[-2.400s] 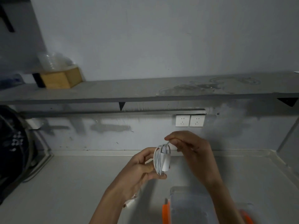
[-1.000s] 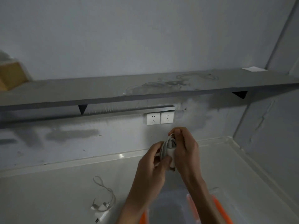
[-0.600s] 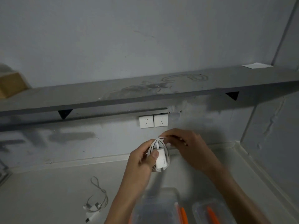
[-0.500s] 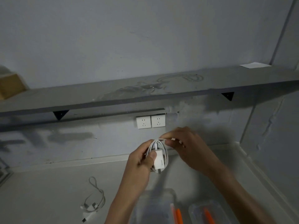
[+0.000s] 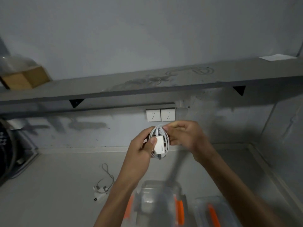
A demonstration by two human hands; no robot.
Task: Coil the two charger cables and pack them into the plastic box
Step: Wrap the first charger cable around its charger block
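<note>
My left hand (image 5: 142,145) grips a white charger block (image 5: 159,145) with its white cable coiled round it, thumb pressed on the block's face. My right hand (image 5: 183,135) pinches the top of the same coil from the right. Both hands are raised above the counter, in front of the wall sockets. A second white charger with a loose cable (image 5: 103,185) lies on the counter to the left of my left forearm. The clear plastic box (image 5: 157,203) with orange clips stands below my hands; its clear lid (image 5: 211,212) lies to its right.
A grey shelf (image 5: 147,86) runs along the wall above two white sockets (image 5: 160,115), with a wooden box (image 5: 24,78) at its left end. A dark round object (image 5: 6,153) stands at the far left. The side wall rises at the right.
The view has swung back left and down a little. My right hand has closed in on the coil's top. The cable is wound tighter round the charger block.
</note>
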